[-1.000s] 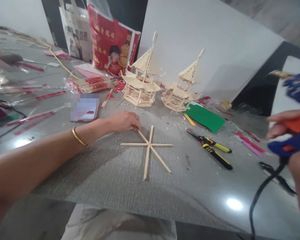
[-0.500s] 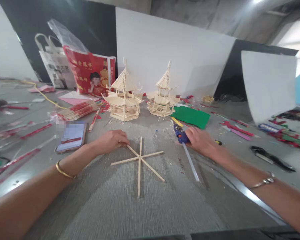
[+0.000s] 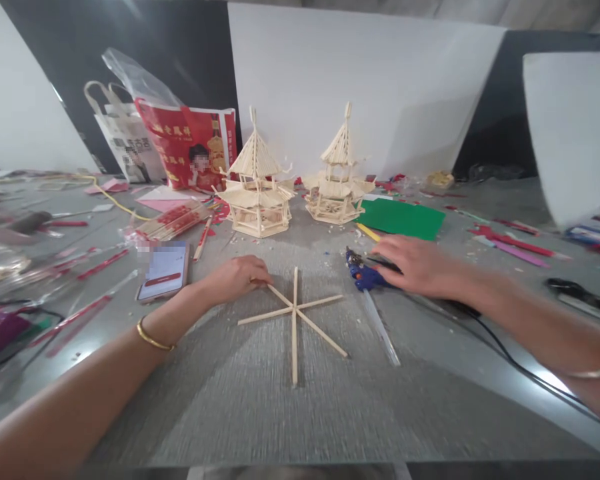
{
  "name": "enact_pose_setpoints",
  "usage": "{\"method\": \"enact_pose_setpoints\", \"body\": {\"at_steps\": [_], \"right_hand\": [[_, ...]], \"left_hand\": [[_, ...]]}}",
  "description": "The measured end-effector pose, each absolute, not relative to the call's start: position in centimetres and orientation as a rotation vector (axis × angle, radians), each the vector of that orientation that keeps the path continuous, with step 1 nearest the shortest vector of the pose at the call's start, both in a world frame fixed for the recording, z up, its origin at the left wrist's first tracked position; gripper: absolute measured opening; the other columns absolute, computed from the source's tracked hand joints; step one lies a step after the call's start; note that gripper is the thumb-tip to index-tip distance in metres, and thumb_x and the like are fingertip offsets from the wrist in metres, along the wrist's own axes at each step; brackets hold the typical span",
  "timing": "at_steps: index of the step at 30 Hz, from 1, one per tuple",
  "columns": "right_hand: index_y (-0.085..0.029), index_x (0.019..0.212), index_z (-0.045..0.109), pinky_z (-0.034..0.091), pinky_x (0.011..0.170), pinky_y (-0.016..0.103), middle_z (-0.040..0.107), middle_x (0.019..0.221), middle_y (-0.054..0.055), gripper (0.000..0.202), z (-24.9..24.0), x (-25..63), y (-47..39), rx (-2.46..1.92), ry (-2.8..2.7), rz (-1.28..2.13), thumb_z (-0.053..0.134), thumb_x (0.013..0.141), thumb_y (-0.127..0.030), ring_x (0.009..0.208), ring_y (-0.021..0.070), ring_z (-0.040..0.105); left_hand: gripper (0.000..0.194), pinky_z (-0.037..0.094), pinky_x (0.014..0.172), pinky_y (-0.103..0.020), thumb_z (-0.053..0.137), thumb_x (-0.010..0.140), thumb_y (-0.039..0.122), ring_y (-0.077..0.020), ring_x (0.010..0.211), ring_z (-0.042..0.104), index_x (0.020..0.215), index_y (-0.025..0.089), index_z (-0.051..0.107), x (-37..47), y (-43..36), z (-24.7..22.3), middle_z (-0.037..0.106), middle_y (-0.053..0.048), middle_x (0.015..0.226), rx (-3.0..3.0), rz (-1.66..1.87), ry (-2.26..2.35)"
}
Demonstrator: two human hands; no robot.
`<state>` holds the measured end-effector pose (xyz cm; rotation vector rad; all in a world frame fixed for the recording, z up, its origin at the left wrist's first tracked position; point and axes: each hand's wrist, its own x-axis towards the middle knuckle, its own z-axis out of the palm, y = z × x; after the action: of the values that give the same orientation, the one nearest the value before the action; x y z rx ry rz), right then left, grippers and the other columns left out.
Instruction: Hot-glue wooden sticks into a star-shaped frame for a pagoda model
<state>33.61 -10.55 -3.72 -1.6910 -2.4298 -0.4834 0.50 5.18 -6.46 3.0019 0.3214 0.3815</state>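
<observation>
My left hand [image 3: 243, 277] has its thumb and fingers pinched on the upper left end of a six-armed star of wooden sticks [image 3: 294, 333]. The sticks meet at one centre and lie flat on the grey table. To the right, my right hand [image 3: 410, 263] curls its fingers over a dark slender tool [image 3: 386, 264] whose kind I cannot make out. Just left of that hand and below its fingers lies a blue glue gun [image 3: 367, 277], a clear glue stick [image 3: 383, 333] pointing out of it towards me.
Two stick-built pavilions [image 3: 260, 203] stand behind the star. A green sheet [image 3: 403, 219] and a yellow stick [image 3: 367, 232] lie at right. At left are a phone [image 3: 163, 270], packed sticks [image 3: 173, 221] and a red bag [image 3: 195, 143]. A black cable [image 3: 510, 360] runs under my right arm.
My right hand has moved off the glue gun's side to the dark tool. The left hand keeps its pinch on the star. The whole view has shifted slightly.
</observation>
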Motion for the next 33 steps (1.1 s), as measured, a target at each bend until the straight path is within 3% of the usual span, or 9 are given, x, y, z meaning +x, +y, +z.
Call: {"method": "enact_pose_setpoints", "body": {"at_steps": [4,9,22,28,33], "right_hand": [[-0.017,0.083,0.061,0.04,0.063,0.027,0.061,0.077,0.004,0.02,-2.4,27.6,-13.8,-1.645,-2.294,-0.107,0.044,0.088,-0.027,0.068,0.0142,0.055],[-0.016,0.08,0.063,0.036,0.059,0.027,0.066,0.078,0.005,0.017,-3.8,22.0,-15.0,-1.76,-2.437,0.173,0.05,0.085,-0.026,0.067,0.0149,0.058],[-0.015,0.09,0.06,0.039,0.06,0.032,0.064,0.084,0.007,0.016,-6.8,20.5,-15.5,-1.825,-2.378,-0.025,0.054,0.083,-0.027,0.075,0.0226,0.061],[-0.016,0.078,0.056,0.034,0.055,0.032,0.056,0.069,0.004,0.013,-7.7,20.7,-16.3,-1.426,-2.302,-0.475,0.047,0.086,-0.02,0.062,0.0184,0.053],[-0.017,0.07,0.052,0.029,0.053,0.032,0.05,0.063,0.001,0.018,-7.5,20.4,-17.9,-1.058,-2.471,-0.462,0.044,0.084,-0.01,0.058,0.0158,0.043]], "left_hand": [[0.018,0.044,0.077,-0.024,0.054,0.085,0.017,-0.0134,0.082,0.061,0.087,0.021,0.071,0.6,5.2,-6.5,0.069,-0.003,0.085,3.003,0.384,0.337],[0.017,0.044,0.078,-0.024,0.054,0.086,0.019,-0.0138,0.082,0.061,0.089,0.021,0.071,0.6,5.0,-6.3,0.068,-0.003,0.085,3.01,0.351,0.358],[0.017,0.044,0.077,-0.025,0.054,0.086,0.018,-0.0144,0.083,0.06,0.09,0.021,0.071,0.4,5.0,-6.3,0.069,-0.003,0.085,3.018,0.357,0.349],[0.019,0.046,0.081,-0.026,0.054,0.087,0.024,-0.0147,0.087,0.062,0.097,0.02,0.07,0.1,5.0,-6.1,0.069,-0.005,0.093,2.955,0.324,0.415],[0.024,0.048,0.084,-0.028,0.053,0.087,0.024,-0.015,0.092,0.063,0.106,0.02,0.067,-0.3,4.6,-5.0,0.068,-0.006,0.101,2.923,0.274,0.441]]}}
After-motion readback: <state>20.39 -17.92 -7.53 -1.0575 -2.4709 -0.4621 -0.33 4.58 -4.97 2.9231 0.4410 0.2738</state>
